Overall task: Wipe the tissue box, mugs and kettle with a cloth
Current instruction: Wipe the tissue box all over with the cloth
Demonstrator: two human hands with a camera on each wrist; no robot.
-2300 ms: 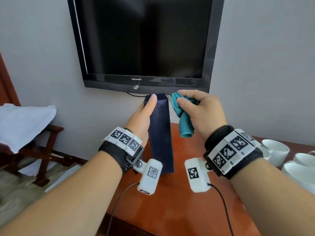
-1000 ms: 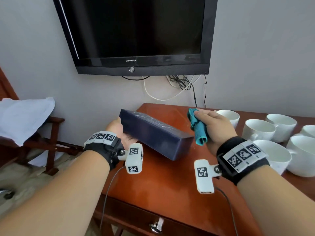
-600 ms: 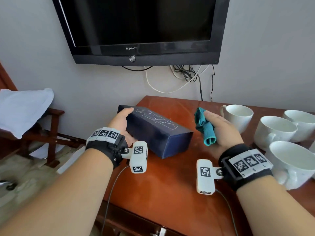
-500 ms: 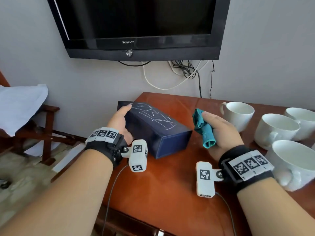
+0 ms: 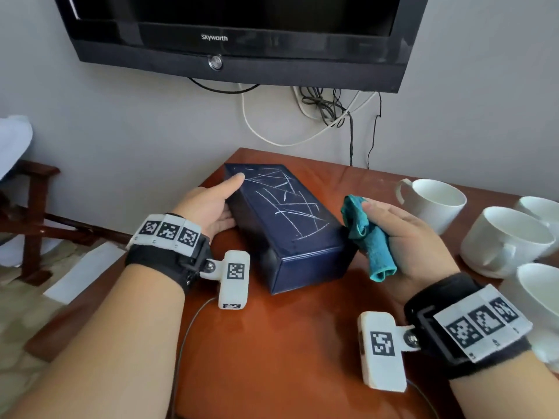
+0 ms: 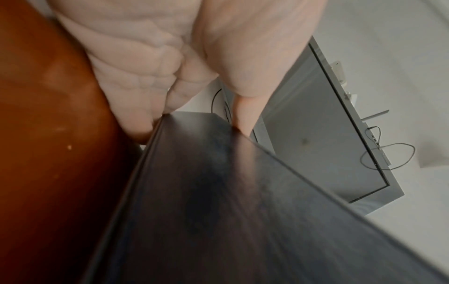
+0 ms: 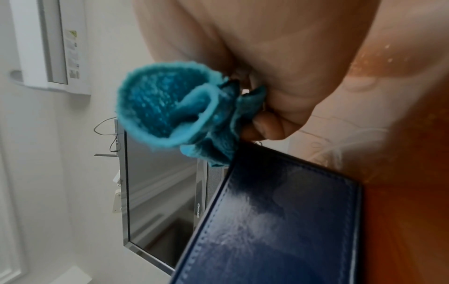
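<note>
One tissue box (image 5: 284, 225), dark blue, long, with pale scratch-like lines across its top face; it lies flat at the far left part of the counter (image 5: 272, 343), angled with one end toward the wall.

One cloth (image 5: 367, 241), teal, bunched into a roll, just beside the box's right side; whether it touches the box cannot be told.

Four mugs, white, grouped at the right of the counter: one whole (image 5: 432, 204), one (image 5: 508, 240) nearer, and two cut off by the frame edge (image 5: 541, 207) (image 5: 541, 291). No kettle can be made out.

Left hand (image 5: 211, 210): laid against the box's left side, thumb along the top edge, fingers curved down to the lower edge.

Right hand (image 5: 402, 240): fingers curled round the cloth, which sticks out at both ends of the fist.

One television (image 5: 236, 31), black, wall-mounted above the counter, its upper part cut off; loose cables (image 5: 320, 110) hang beneath it.

One wooden rack (image 5: 33, 213) at far left, partly out of frame.
</note>
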